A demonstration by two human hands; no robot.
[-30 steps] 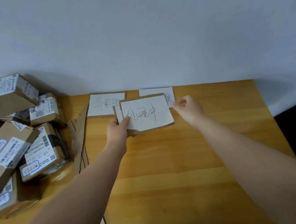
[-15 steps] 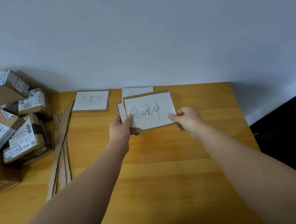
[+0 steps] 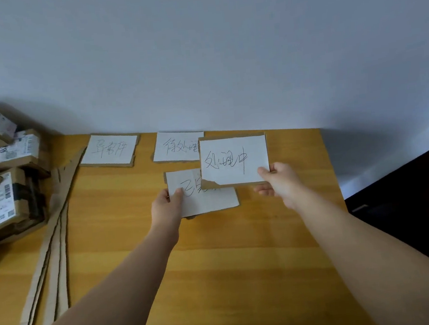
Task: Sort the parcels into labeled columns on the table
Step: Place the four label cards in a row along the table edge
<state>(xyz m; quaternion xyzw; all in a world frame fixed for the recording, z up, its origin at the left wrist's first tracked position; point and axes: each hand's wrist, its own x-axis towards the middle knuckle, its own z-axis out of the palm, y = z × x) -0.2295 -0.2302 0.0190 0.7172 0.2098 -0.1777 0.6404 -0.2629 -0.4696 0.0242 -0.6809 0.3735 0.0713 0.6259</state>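
Right hand has its fingers pinched on the lower right corner of a handwritten label card, held up right of centre. Left hand grips another card by its left edge, partly tucked under the first. Two more label cards lie flat at the tabletop's far edge. The parcels are heaped at the left of the frame, beside some cardboard strips.
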